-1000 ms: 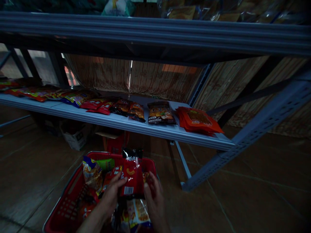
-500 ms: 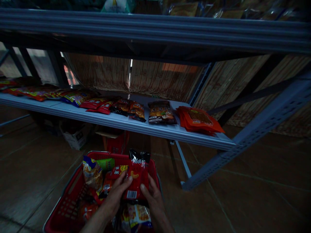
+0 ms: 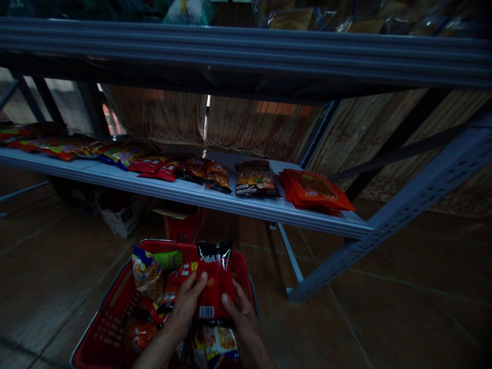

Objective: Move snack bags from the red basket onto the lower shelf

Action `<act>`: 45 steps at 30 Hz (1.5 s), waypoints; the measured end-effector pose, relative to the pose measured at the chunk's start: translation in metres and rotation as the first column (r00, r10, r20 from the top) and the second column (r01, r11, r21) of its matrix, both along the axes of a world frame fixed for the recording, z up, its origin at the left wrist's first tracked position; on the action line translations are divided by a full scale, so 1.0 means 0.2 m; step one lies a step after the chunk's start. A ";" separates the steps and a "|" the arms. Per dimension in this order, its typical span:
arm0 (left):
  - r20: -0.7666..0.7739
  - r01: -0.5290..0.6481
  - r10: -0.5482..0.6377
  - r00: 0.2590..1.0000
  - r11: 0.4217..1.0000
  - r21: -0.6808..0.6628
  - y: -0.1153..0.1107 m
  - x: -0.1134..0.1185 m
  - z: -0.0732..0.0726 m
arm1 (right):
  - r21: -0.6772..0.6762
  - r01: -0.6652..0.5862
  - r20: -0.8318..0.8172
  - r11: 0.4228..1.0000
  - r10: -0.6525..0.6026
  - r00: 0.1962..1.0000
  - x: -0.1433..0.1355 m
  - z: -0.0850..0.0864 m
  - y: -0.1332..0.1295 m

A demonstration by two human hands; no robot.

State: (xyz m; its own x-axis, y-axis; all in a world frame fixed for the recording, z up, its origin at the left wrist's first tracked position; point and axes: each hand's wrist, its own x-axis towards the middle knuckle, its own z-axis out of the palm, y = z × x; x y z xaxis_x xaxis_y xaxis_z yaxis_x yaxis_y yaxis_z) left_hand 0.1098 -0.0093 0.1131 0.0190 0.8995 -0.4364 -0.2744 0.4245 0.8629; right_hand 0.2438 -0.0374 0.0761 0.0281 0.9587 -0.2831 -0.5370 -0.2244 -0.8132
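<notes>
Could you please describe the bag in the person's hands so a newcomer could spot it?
Find the red basket in front of the lower shelf. Over it, the left hand and right hand hold one snack bag between them. Unlike the bags lying in the basket, it is held, with a red body and a glossy black top.

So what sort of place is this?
Probably a little shop, or maybe a storeroom. Snack bags lie in a row on a metal shelf, a red basket holds more packets, and there are boxes underneath.
</notes>
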 end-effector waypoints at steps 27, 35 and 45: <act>-0.276 0.003 0.111 0.955 0.924 0.383 0.03 0.03 0.01 | 0.066 0.076 -0.028 0.995 -0.074 0.997 -0.03 0.10 0.02; -0.610 0.169 0.342 0.715 0.762 0.625 -0.08 0.08 0.08 | 0.137 0.165 0.120 0.977 -0.181 0.976 -0.03 0.12 0.01; -0.589 0.185 0.244 0.770 0.798 0.573 -0.19 0.17 0.04 | 0.171 0.227 0.454 0.959 -0.281 0.846 -0.03 0.10 0.00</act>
State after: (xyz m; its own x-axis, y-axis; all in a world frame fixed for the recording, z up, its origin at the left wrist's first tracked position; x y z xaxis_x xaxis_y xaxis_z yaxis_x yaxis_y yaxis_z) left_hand 0.1433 -0.0470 0.1217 -0.0849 0.9629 0.2561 0.3938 -0.2037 0.8963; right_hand 0.2382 -0.0380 0.0956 0.3776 0.9232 -0.0710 -0.1124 -0.0305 -0.9932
